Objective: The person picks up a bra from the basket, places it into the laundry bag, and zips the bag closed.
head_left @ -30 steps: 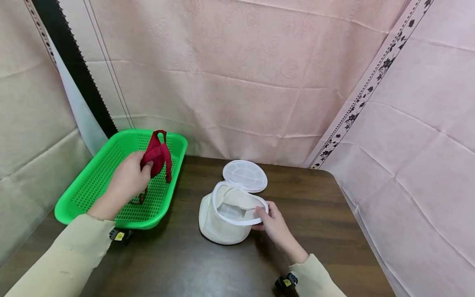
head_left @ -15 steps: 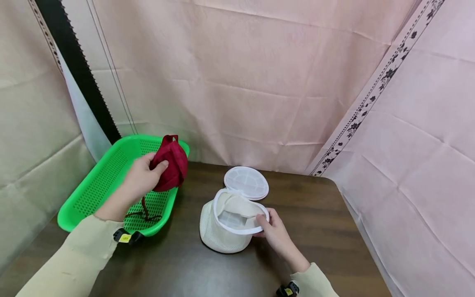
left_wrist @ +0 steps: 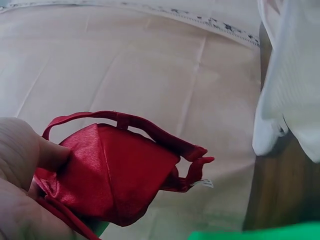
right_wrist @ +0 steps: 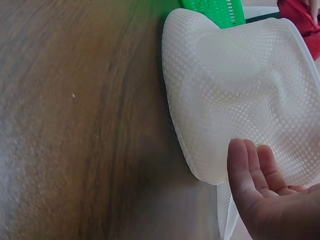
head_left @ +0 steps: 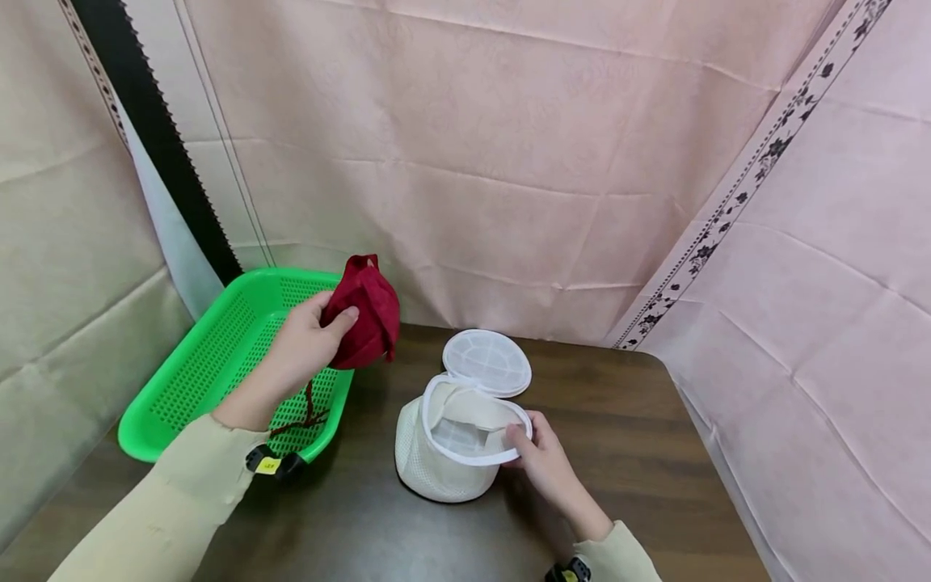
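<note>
In the head view my left hand holds a red bra above the right rim of the green basket. In the left wrist view, thumb and fingers pinch one edge of the bra; a seamed satin cup, straps and a small white tag show. A white mesh laundry bag stands on the table with its round mouth open. My right hand grips the bag's white rim on the right side, thumb inside; in the right wrist view several fingers lie against the mesh outside. The bag's round lid lies folded back behind it.
Thin dark red straps lie in the right part of the basket. The brown wooden table extends right of the bag. Pale patterned cloth hangs behind and along both sides.
My left hand has lifted the bra out of the basket and moved it right, toward the bag. The right hand keeps its grip on the bag's rim.
</note>
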Available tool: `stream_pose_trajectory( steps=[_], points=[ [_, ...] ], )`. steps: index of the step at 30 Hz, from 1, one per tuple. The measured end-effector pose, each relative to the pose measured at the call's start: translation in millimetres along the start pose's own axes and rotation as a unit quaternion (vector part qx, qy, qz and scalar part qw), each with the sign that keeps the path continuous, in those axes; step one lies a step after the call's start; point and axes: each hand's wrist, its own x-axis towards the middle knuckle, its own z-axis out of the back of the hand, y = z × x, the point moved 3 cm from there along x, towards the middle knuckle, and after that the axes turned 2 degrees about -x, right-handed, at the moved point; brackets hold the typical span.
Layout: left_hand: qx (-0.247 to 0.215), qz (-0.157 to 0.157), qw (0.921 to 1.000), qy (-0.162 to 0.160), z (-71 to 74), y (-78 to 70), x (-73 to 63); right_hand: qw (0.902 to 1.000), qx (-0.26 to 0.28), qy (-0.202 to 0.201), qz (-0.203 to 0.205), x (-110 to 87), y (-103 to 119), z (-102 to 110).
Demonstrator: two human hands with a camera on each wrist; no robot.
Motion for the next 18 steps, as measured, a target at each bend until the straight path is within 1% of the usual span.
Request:
stream_pose_trajectory(
  steps=[3, 6, 9, 11, 12, 14, 18],
  points=[
    [-0.011, -0.019, 0.9997, -0.013, -10.0, -9.8, 4.4, 1.0, -0.001, 0.002, 0.0, 0.2, -0.3, 1.0],
    [-0.03, -0.058, 0.997, -0.041, -18.9, -25.2, 6.5, 1.0, -0.004, 0.006, -0.003, 0.8, 0.6, 0.8],
    [-0.059, -0.107, 0.9902, -0.066, -29.0, -40.3, 6.8, 0.9999, -0.008, 0.006, -0.005, 0.9, -0.8, 1.0],
    [-0.086, -0.136, 0.9844, -0.071, -36.3, -48.7, 7.2, 0.9999, -0.011, 0.005, -0.006, 0.9, -2.1, 1.1],
    [-0.1, -0.145, 0.9818, -0.071, -40.0, -52.5, 7.8, 0.9999, -0.012, 0.004, -0.006, 0.7, -2.3, 1.0],
    [-0.121, -0.152, 0.9785, -0.069, -47.9, -59.5, 9.4, 0.9998, -0.016, 0.005, -0.004, 0.0, -1.9, 0.8],
    [-0.144, -0.161, 0.9744, -0.064, -63.9, -75.0, 14.7, 0.9996, -0.026, 0.006, -0.004, -1.5, 0.3, 0.4]
  ],
)
